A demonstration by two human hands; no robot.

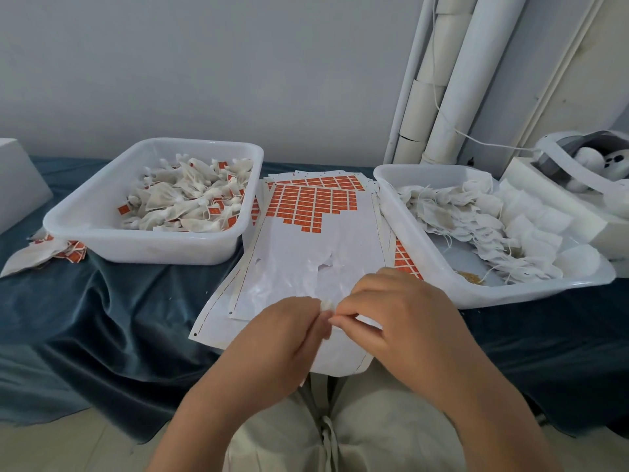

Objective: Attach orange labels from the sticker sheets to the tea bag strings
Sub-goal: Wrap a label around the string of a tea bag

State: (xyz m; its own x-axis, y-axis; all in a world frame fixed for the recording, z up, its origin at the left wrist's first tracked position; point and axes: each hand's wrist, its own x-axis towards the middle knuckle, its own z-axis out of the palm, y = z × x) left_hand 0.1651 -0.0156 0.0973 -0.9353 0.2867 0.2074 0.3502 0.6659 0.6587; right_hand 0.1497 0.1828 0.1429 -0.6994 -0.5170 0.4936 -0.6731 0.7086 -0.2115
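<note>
Loose bags (32, 257): labelled; lying at the bench's left edge, partly under the left tub.
Left tub (153, 248): at the left back of the bench; filled with bags carrying orange tags; judged to be the finished pile.
Sheets (306, 257): stacked between the two tubs, overhanging the front edge toward the lap. The top sheet is stripped bare in its near half; orange labels (306, 206) are left only at its far end.
Left hand (286, 338): over the near end of the sheets; fingertips pinched on a small white scrap (326, 304), too blurred to be told as string or bag.
Right hand (398, 321): fingers curled, tips pressed to the same scrap against those of the left hand; no orange is seen between them.
Right tub (432, 264): on the right of the bench, resting on the sheets' right edge; plain bags (476, 219) with loose strings inside.
Step judged: a string being readied or a label being closed; which one cannot be told.
Method note: the string end is best held taut and laid across the label's middle. The label should then be folded edge to edge and pressed flat, with the adhesive kept off the fingertips.
</note>
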